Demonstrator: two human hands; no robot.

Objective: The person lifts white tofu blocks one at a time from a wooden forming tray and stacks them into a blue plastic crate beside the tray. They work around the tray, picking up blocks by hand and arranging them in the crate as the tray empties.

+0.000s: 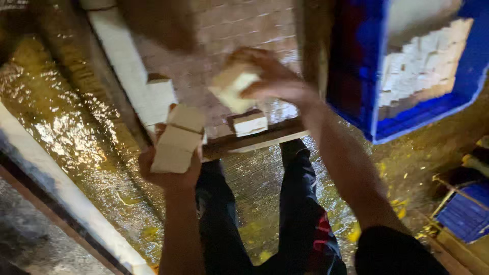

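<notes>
My left hand (170, 170) holds a short stack of pale cream tofu-like blocks (178, 137), three by the look of it, lifted over the near edge of a wooden tray (254, 140). My right hand (272, 76) is shut on another pale block (232, 86) above the tray's cloth-lined, grid-marked bed (229, 30). One loose white block (249, 123) lies on the tray near its front edge. A long row of white blocks (127, 66) runs along the tray's left side. The picture is blurred by motion.
A blue plastic crate (356, 71) with several white cubes inside stands to the right. The floor (61, 127) is wet and yellowish. My dark trouser legs (300, 203) stand below the tray. A pale ledge (61, 183) runs at left; another blue crate (466, 214) sits at lower right.
</notes>
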